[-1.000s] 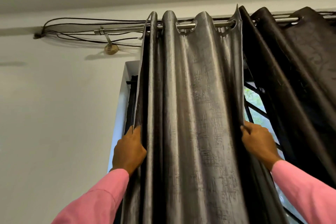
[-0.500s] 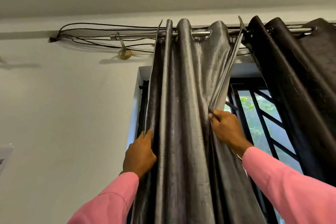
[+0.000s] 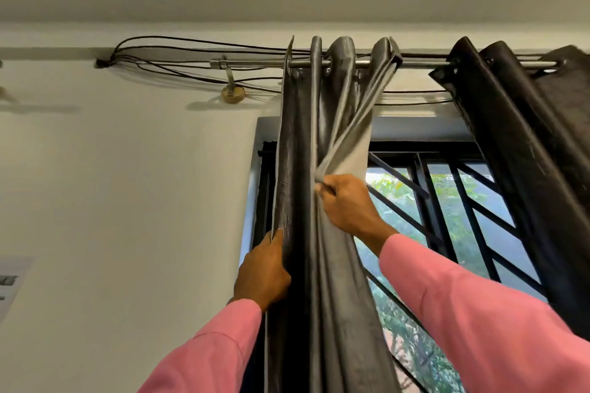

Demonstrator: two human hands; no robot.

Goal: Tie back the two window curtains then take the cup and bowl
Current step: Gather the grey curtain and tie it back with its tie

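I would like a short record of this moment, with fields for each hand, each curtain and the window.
left hand: grips the outer edge of the grey curtain
right hand: pinches the grey curtain's inner edge
grey curtain: bunched in folds on the rod, not tied
dark curtain: hangs at the right, untouched
window: partly uncovered between the curtains

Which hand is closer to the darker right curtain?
Right. The right hand pinches the grey curtain at its window-side edge, left of the darker curtain; the left hand grips its wall-side edge, farther away.
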